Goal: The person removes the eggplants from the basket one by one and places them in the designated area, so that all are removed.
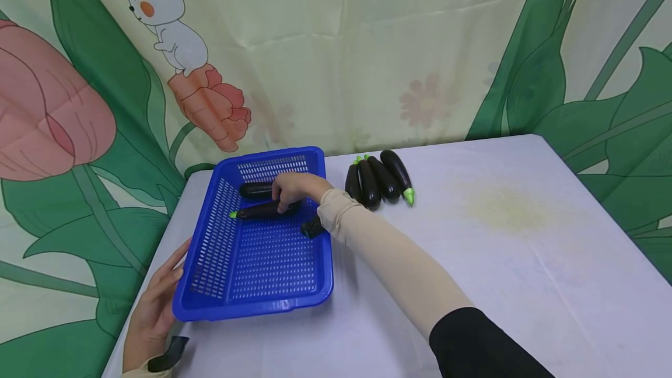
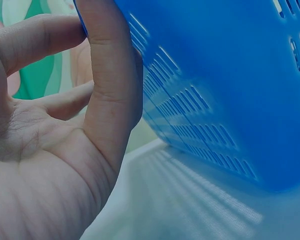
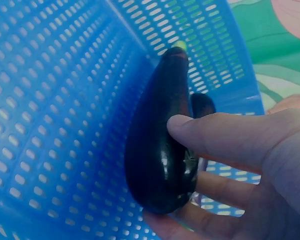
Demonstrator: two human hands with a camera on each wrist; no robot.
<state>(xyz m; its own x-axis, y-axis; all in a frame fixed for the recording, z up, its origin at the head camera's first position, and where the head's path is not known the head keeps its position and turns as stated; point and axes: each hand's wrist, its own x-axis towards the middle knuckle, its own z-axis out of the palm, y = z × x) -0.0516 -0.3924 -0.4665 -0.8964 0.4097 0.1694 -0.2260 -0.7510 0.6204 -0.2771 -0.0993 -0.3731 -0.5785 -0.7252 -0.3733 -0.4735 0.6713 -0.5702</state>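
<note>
My right hand (image 1: pixel 290 187) reaches into a blue plastic basket (image 1: pixel 257 305) and grips an eggplant (image 1: pixel 257 212). In the right wrist view, the thumb lies along one side of this glossy dark eggplant (image 3: pixel 157 135), with fingers round its thick end. Its green stem tip points to the basket's left wall. Just behind it lies a second eggplant (image 1: pixel 254 190), partly covered by my hand. My left hand (image 1: pixel 154 302) is at the basket's outer left side, its extended fingers (image 2: pixel 110 65) touching near the rim in the left wrist view.
Several eggplants (image 1: pixel 370 185) lie side by side on the white-covered table (image 1: pixel 472 261), right of the basket. A cloth printed with a rabbit and flowers (image 1: pixel 336 63) hangs behind the table. My right sleeve (image 1: pixel 399 261) crosses over the basket's right rim.
</note>
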